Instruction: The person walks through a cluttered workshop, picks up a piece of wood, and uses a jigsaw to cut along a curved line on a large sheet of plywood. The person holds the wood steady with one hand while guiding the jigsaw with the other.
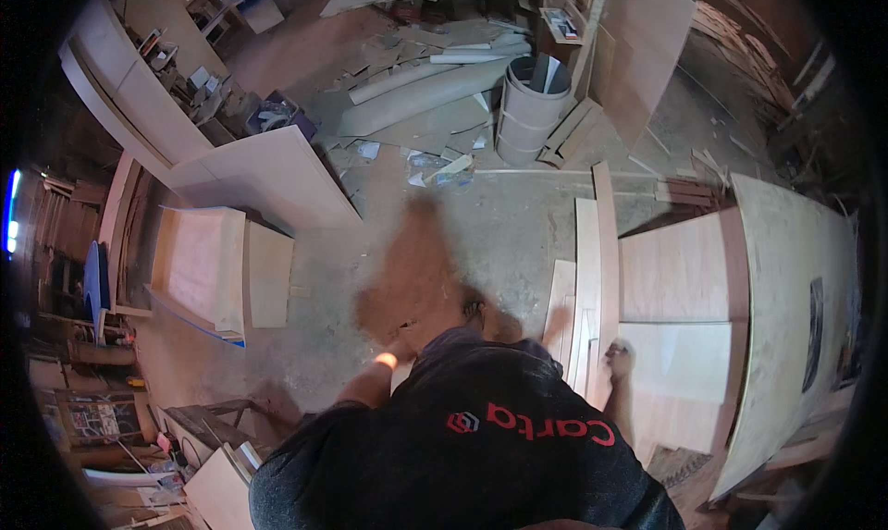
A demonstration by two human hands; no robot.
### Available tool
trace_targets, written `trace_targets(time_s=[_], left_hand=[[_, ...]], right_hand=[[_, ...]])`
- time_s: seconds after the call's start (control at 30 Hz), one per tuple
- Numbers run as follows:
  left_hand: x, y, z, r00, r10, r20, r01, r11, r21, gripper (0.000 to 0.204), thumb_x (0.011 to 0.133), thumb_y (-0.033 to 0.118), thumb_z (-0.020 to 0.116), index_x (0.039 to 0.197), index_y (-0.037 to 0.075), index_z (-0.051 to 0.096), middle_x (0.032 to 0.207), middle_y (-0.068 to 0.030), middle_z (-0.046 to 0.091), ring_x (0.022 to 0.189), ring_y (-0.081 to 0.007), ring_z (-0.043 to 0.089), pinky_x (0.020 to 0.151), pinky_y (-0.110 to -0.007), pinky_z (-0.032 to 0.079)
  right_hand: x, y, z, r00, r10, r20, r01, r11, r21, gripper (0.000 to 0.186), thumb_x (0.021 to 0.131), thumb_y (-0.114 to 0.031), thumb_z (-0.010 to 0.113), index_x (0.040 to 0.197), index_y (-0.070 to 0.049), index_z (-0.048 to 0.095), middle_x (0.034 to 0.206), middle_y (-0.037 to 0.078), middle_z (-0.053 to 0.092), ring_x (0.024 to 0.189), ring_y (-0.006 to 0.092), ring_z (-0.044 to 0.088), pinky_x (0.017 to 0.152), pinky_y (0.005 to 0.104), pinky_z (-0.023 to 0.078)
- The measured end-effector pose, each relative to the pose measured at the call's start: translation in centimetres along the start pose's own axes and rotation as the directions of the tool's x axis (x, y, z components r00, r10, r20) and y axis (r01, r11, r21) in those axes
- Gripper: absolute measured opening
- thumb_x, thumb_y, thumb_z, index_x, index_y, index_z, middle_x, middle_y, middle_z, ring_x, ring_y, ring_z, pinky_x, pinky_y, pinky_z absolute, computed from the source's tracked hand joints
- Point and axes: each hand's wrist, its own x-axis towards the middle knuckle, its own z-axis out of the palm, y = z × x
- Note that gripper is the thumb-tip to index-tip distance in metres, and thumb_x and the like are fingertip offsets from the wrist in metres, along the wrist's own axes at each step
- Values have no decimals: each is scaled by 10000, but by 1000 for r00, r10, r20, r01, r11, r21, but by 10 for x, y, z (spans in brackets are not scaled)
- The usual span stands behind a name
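My right hand hangs beside the right edge of some long pale boards. Its fingers look curled; whatever they may hold is too small to make out. A wooden cabinet box with light panels is just to the right of that hand, and I cannot tell whether they touch. On the other side, my left hand is low by my body, partly washed out by bright light, and its fingers cannot be made out. Below it is the concrete floor.
At the left a drawer-like wooden box stands near a large leaning panel. Ahead are a grey barrel, rolled sheets and scattered scraps. A big plywood sheet stands at the far right.
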Motion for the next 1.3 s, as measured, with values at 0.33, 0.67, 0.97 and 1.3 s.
trace_targets(time_s=[0.33,0.67,0.97,1.3], left_hand=[[181,38,-288,884,-425,-195,64,523,-850,216,923,221,623,916,26,715,880,-84,706,821,-209,643,750,-391,530],[212,87,-274,918,-385,100,323,575,-752,804,901,580,646,1384,-55,539,1382,-259,576,1301,-357,541,1084,-452,418],[240,-42,-341,886,-299,355,464,532,-709,842,893,687,558,1325,-34,608,1260,-219,647,1051,-324,643,826,-445,522],[223,-163,-397,801,-442,403,593,498,-633,727,913,657,565,1396,114,588,1118,-183,661,907,-312,641,758,-476,540]], right_hand=[[28,29,69,640,765,75,-311,347,-885,102,915,-125,558,916,-123,660,729,12,610,644,169,597,561,336,508],[416,-216,210,988,144,48,-141,987,-73,154,936,-255,626,997,-116,652,800,13,629,664,122,611,546,236,465],[419,-181,385,910,384,155,-250,807,-535,175,882,-157,682,1049,-103,677,892,32,665,704,131,648,505,277,453],[353,-92,464,712,632,307,7,431,-903,276,868,-279,697,1069,-91,711,883,58,715,671,201,676,566,393,530]])
